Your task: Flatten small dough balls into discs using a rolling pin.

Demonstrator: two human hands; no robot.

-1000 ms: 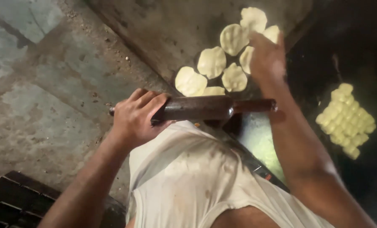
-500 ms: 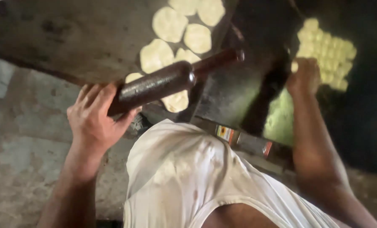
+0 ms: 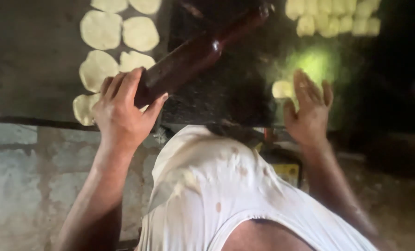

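Note:
My left hand grips the near end of a dark brown rolling pin, which slants up to the right over a dark work slab. My right hand hovers flat with fingers spread, just right of a small pale dough ball on the slab. Several flattened dough discs lie on the dark board at upper left. A cluster of small dough balls sits at the top right.
A rough concrete floor lies at lower left. My white vest fills the lower middle. A yellow and red packet shows beneath the slab edge. The far right is dark.
My right hand has pulled back from the cluster of dough balls to the slab, and a small ball now lies beside it. The left hand still holds the pin, now pointing further up-right.

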